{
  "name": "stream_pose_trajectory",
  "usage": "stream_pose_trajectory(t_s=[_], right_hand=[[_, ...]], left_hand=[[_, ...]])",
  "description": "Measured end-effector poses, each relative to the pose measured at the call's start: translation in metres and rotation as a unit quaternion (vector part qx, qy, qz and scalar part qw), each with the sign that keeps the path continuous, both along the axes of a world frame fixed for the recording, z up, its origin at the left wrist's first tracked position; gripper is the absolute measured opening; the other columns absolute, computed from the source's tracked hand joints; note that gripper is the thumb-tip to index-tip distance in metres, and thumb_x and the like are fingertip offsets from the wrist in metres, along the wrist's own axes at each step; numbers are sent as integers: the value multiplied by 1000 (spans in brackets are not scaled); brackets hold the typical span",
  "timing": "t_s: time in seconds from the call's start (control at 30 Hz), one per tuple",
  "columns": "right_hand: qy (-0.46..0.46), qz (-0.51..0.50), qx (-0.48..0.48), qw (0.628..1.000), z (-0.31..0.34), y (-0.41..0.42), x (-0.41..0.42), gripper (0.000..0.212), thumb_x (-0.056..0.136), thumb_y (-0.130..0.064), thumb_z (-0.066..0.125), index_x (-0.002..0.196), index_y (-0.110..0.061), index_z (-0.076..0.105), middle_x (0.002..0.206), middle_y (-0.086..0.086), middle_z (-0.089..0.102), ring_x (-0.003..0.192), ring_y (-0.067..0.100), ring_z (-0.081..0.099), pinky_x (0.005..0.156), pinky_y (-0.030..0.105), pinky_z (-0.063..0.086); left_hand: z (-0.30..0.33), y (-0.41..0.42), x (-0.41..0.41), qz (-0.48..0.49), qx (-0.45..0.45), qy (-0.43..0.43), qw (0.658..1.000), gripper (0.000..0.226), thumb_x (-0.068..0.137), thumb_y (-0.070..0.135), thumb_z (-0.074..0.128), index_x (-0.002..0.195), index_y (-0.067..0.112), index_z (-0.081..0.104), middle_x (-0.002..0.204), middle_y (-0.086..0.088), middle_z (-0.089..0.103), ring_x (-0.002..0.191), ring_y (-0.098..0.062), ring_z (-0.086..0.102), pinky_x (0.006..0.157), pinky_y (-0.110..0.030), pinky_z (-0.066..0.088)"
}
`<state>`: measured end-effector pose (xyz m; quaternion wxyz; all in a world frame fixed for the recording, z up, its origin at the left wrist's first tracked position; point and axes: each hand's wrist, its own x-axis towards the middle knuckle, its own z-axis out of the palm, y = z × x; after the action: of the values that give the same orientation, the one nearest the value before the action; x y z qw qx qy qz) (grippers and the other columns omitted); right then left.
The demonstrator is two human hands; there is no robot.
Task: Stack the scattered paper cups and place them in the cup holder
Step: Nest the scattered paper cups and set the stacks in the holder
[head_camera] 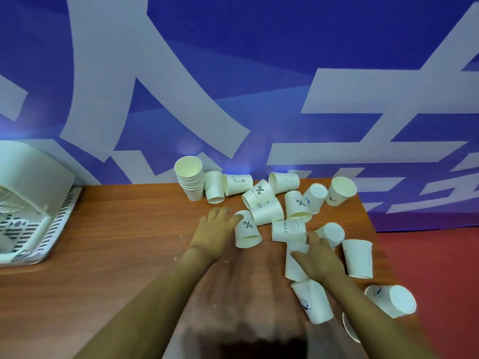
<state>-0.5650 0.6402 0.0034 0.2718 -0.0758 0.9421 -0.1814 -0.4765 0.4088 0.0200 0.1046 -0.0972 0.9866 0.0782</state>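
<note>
Gathering step: left hand point(216, 230) touches a "%" cup point(247, 233), right hand point(317, 256) spread over a fallen cup point(294, 264). Started stack point(189, 178) at twelve o'clock; nesting seems next.

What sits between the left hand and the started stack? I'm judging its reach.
In the head view, bare wood separates the left hand from the stack.

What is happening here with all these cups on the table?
A person is gathering scattered paper cups on a wooden table. The left hand touches a cup with a percent sign, and the right hand reaches onto a plain cup. A stack of cups already stands near the wall. A white holder waits at the left.
</note>
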Motion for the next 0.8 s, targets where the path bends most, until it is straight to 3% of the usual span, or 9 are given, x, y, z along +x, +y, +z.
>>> stream_pose_trajectory(t_s=[0.17,0.33,0.43,0.5,0.6,0.67,0.73,0.8], right_hand=[[-34,-43,-25,998,-19,-1,-5,69,84,-39,64,137,-14,28,124,16,43,109,35,53,83,33,41],[-29,-85,-68,994,-36,-3,-13,68,80,-32,71,129,-8,31,117,16,54,102,33,55,75,30,39],[-47,-125,-117,984,-40,-7,-15,62,79,-23,73,124,-11,33,112,8,57,92,27,58,75,39,52],[-56,-139,-135,979,-40,-8,-13,62,79,-22,72,125,-12,32,112,6,57,93,27,59,77,47,55],[-66,-151,-158,974,-37,-9,-11,68,80,-20,72,131,-11,28,112,2,54,93,23,55,82,41,51],[-69,-162,-171,969,-32,-8,-9,73,79,-19,73,134,-15,25,106,-3,52,93,21,55,81,45,53],[-73,-173,-184,965,-24,-4,-7,79,78,-22,74,136,-19,21,107,-1,53,94,23,57,80,51,54],[-68,-173,-185,965,-14,0,-5,80,80,-26,72,138,-19,17,117,5,52,98,26,55,87,48,51]], left_hand=[[-28,18,-28,-70,-24,-31,997,76,84,2,52,147,31,22,155,-6,12,140,-29,15,109,-38,27],[-55,21,-48,-155,-48,-41,986,58,94,5,41,146,27,27,158,-1,14,144,-29,12,112,-43,22],[-64,19,-50,-170,-63,-55,982,59,94,6,44,145,28,26,157,0,17,142,-28,15,111,-43,23],[-65,18,-48,-168,-65,-54,982,63,91,6,49,145,28,26,156,0,18,142,-28,15,112,-43,23],[-66,15,-39,-156,-49,-39,986,63,85,12,58,141,26,32,153,2,25,141,-28,21,110,-42,24],[-61,15,-30,-134,-25,-38,990,61,85,19,58,140,24,33,153,3,27,140,-27,23,110,-41,24],[-51,15,-17,-81,18,-42,996,60,86,25,58,139,22,32,150,3,32,139,-25,24,110,-38,24],[-35,15,-3,-4,88,-28,996,55,83,32,61,132,22,36,141,3,43,133,-24,32,104,-36,31]])
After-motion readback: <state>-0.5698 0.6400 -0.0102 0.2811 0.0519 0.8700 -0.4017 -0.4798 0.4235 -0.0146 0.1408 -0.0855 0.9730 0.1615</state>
